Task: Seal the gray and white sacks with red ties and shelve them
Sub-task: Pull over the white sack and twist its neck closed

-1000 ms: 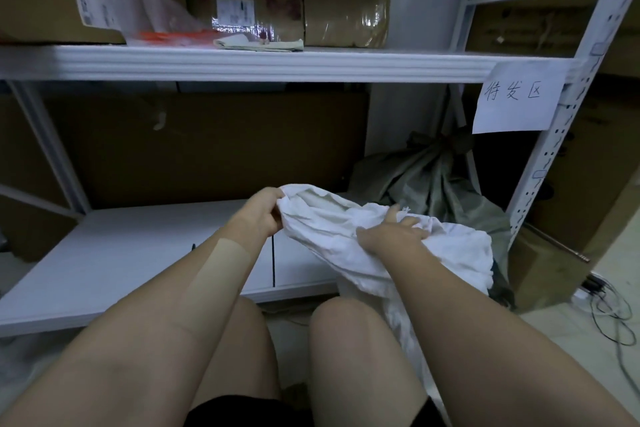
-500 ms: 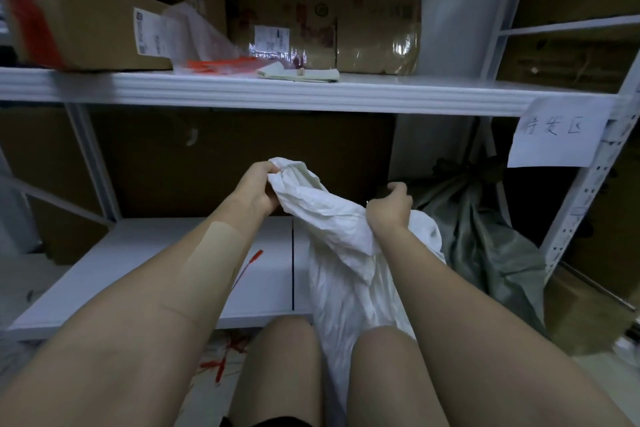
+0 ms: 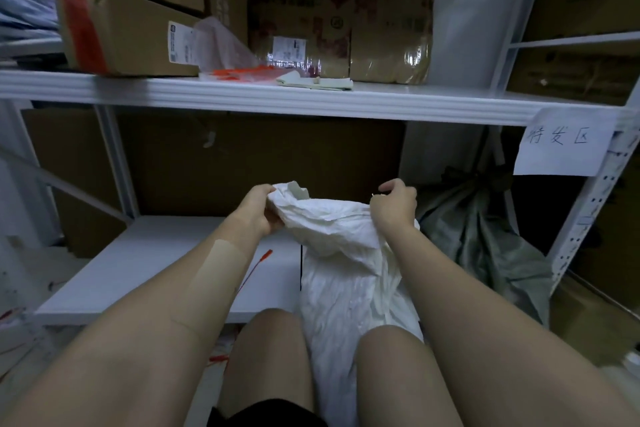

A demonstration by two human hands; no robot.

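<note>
A crumpled white sack (image 3: 349,274) stands upright between my knees, in front of the lower shelf. My left hand (image 3: 263,208) grips the left side of its mouth, and my right hand (image 3: 394,206) pinches the right side, so the top is stretched between them. A gray sack (image 3: 485,246) slumps at the right end of the lower shelf, its neck bunched. One red tie (image 3: 258,265) lies on the lower shelf (image 3: 156,267) beside my left forearm. More red ties (image 3: 242,73) lie in a clear bag on the upper shelf.
Cardboard boxes (image 3: 131,35) crowd the upper shelf (image 3: 311,97). A paper label (image 3: 564,146) hangs from its right end by a perforated white upright (image 3: 595,204). Loose red ties lie on the floor (image 3: 218,359) under the lower shelf. A brown box (image 3: 588,319) sits at the right.
The white sack has been lifted upright between my knees. My hands have risen and spread apart on its mouth. My view has tilted up and shifted left.
</note>
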